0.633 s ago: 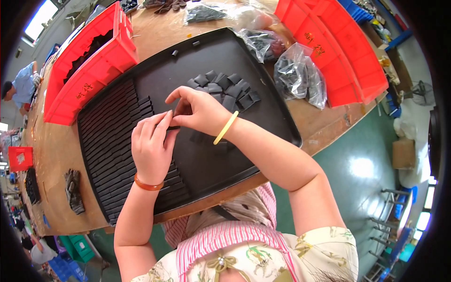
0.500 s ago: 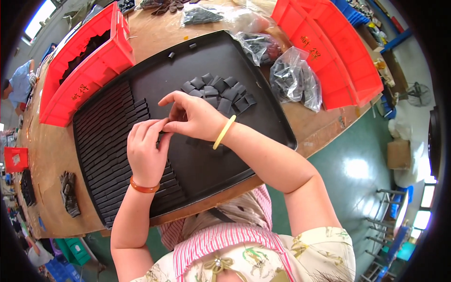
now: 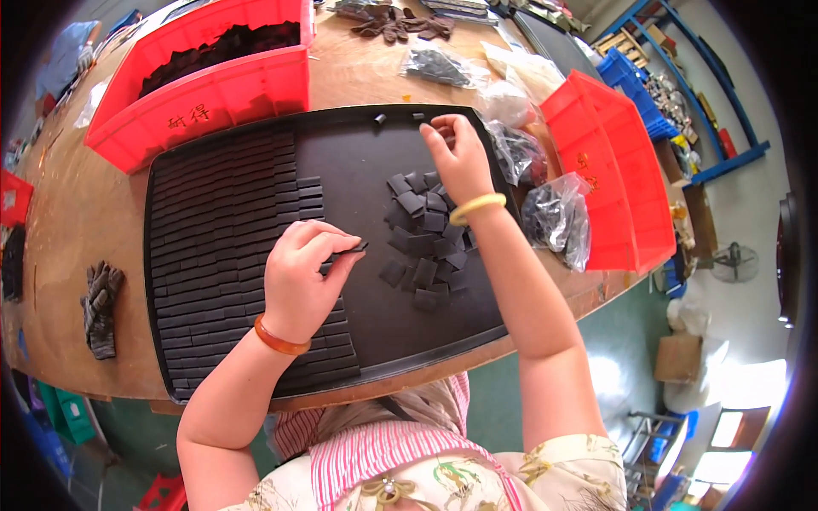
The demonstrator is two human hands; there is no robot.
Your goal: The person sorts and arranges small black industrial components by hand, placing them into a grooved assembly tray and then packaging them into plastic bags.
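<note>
A black tray (image 3: 366,356) lies on the table before me. Neat rows of flat black rectangular pieces (image 3: 213,247) cover its left part. Over the edge of these rows, my left hand (image 3: 302,277) pinches one small black piece (image 3: 354,248) between thumb and fingers. A loose heap of such pieces (image 3: 430,243) is spread on the tray's right part. My right hand (image 3: 462,162) hovers beyond the heap by the tray's far right edge, thumb and fingers apart, with nothing seen in them. Two small black bits (image 3: 380,119) lie near it at the far rim.
A red bin (image 3: 204,102) filled with black pieces stands behind the tray on the left. At the right are another red bin (image 3: 609,183) and plastic bags of dark pieces (image 3: 558,221). Gloves lie at the left (image 3: 102,308) and far back (image 3: 400,24).
My hands were together over the tray's middle and have parted. The right moved away toward the far right; the left holds the black piece. The view has turned and shifted.
</note>
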